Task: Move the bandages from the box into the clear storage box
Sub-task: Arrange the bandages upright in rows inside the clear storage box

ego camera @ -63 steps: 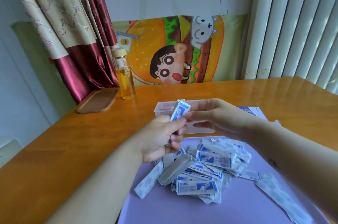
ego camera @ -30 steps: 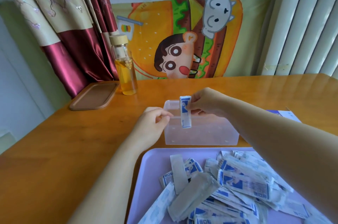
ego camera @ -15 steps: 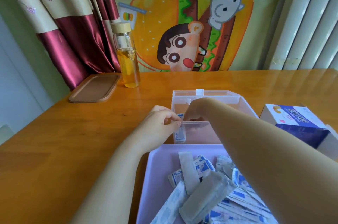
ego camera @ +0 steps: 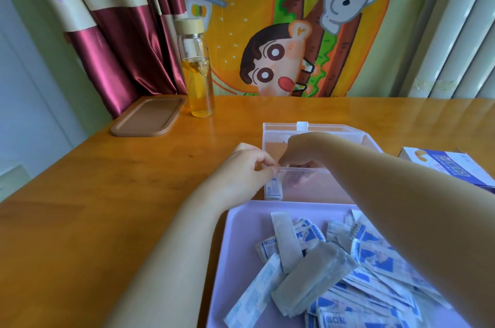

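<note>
Clear plastic storage box: left hand pinches near rim; right hand curled inside, grip cannot be told. Blue-white bandage packet upright, near-left corner. Loose bandage heap: lilac tray, nearer the person, below both hands.

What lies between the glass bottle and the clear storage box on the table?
Nothing. In the head view, the stretch of wooden table between the glass bottle and the clear storage box is bare.
</note>
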